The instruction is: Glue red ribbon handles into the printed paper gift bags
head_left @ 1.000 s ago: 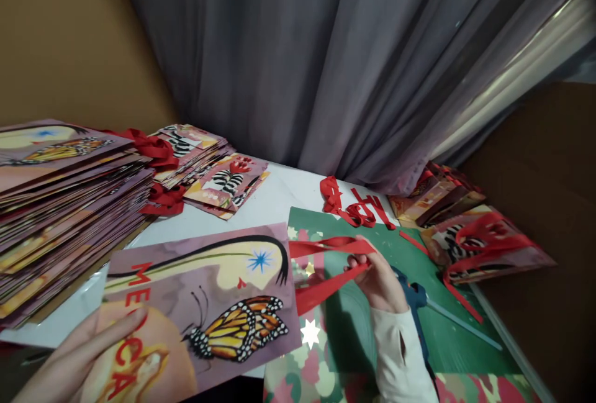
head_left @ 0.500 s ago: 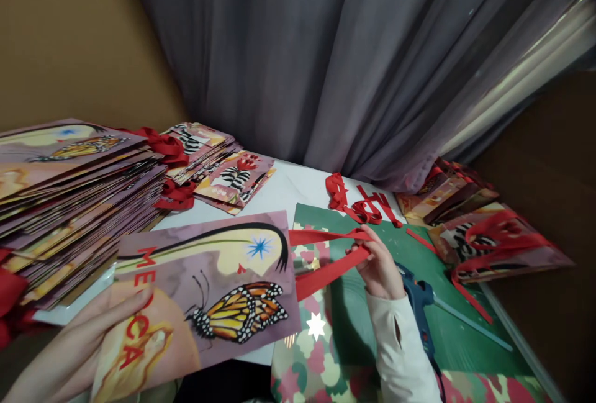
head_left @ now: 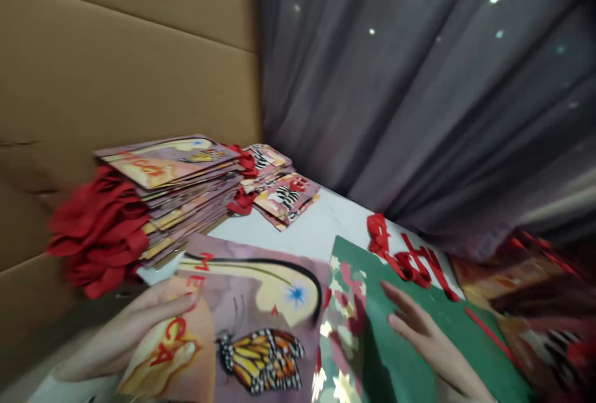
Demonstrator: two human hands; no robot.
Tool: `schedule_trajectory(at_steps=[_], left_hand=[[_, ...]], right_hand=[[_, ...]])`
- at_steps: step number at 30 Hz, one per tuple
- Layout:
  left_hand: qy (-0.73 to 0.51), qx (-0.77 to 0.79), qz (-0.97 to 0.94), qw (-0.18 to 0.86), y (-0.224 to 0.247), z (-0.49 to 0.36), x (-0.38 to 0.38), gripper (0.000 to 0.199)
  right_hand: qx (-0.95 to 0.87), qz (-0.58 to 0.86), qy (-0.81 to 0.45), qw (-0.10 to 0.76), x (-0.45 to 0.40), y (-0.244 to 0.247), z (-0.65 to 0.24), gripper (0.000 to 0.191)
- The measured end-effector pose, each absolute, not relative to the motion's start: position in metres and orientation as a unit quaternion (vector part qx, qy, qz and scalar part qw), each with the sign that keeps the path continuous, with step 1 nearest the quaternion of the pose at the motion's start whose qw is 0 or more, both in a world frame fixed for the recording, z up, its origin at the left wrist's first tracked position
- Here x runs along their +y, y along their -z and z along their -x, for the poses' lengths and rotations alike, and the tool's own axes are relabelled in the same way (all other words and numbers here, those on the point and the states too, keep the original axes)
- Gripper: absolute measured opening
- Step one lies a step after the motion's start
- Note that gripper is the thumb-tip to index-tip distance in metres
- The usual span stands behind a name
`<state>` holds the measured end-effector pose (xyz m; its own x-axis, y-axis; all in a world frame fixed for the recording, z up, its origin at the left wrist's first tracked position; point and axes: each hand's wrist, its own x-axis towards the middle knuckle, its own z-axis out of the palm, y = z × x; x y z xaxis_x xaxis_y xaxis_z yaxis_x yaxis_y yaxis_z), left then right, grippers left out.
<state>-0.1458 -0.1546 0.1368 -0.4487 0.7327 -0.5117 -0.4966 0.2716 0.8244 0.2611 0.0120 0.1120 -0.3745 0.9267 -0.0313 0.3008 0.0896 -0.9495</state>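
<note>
My left hand [head_left: 133, 322] grips the left side of a flat paper gift bag [head_left: 261, 303], its thumb lying on top by the red "MECCA" lettering. The bag shows a monarch butterfly, part of a painted face and a blue star. Only bits of red ribbon show at its right edge; the rest of the handle is hidden. To the right, my right hand [head_left: 419, 328] is apart from the bag, fingers extended and holding nothing. It hovers over a green mat [head_left: 386, 303], whose left strip carries a camouflage pattern with gold stars.
A tall stack of similar bags [head_left: 186, 185] with bunched red ribbons [head_left: 100, 229] stands at left by a cardboard wall [head_left: 130, 67]. Smaller bags [head_left: 286, 198] lie behind. Loose ribbon [head_left: 405, 263] lies on the white table [head_left: 330, 210]. Blurred bags [head_left: 554, 341] sit at right; a grey curtain [head_left: 354, 80] hangs behind.
My right hand has let go of the red ribbon handle and opened. My left hand keeps its hold on the bag. The view has swung left, showing more of the stack and cardboard.
</note>
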Motion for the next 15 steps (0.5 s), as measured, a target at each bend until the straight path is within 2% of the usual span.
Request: schedule_trajectory(at_steps=[2, 3, 6, 8, 10, 11, 13, 15], left_hand=[[-0.542, 0.585, -0.173, 0.578, -0.143, 0.151, -0.150, 0.036], [-0.522, 0.579, -0.202, 0.593, -0.146, 0.153, -0.149, 0.034], [-0.491, 0.586, -0.280, 0.581, -0.150, 0.156, -0.151, 0.025], [-0.473, 0.591, -0.334, 0.561, -0.152, 0.162, -0.154, 0.022], [-0.470, 0.598, -0.379, 0.528, -0.152, 0.173, -0.158, 0.027], [-0.470, 0.603, -0.394, 0.511, -0.151, 0.180, -0.160, 0.030], [-0.476, 0.609, -0.406, 0.487, -0.148, 0.193, -0.165, 0.035], [-0.498, 0.610, -0.389, 0.478, -0.146, 0.203, -0.167, 0.042]], right_hand=[[-0.706, 0.422, -0.447, 0.352, 0.021, -0.123, -0.230, 0.063], [-0.732, 0.380, -0.457, 0.332, 0.022, -0.131, -0.208, 0.068], [-0.800, 0.239, -0.528, 0.157, 0.015, -0.158, -0.136, 0.073], [-0.807, 0.162, -0.566, 0.042, 0.012, -0.168, -0.095, 0.054], [-0.794, 0.126, -0.594, -0.029, 0.018, -0.169, -0.063, 0.026], [-0.786, 0.126, -0.604, -0.045, 0.024, -0.168, -0.050, 0.022], [-0.795, 0.141, -0.589, -0.039, 0.041, -0.169, -0.026, 0.027], [-0.853, 0.162, -0.494, 0.032, 0.056, -0.180, -0.006, 0.029]])
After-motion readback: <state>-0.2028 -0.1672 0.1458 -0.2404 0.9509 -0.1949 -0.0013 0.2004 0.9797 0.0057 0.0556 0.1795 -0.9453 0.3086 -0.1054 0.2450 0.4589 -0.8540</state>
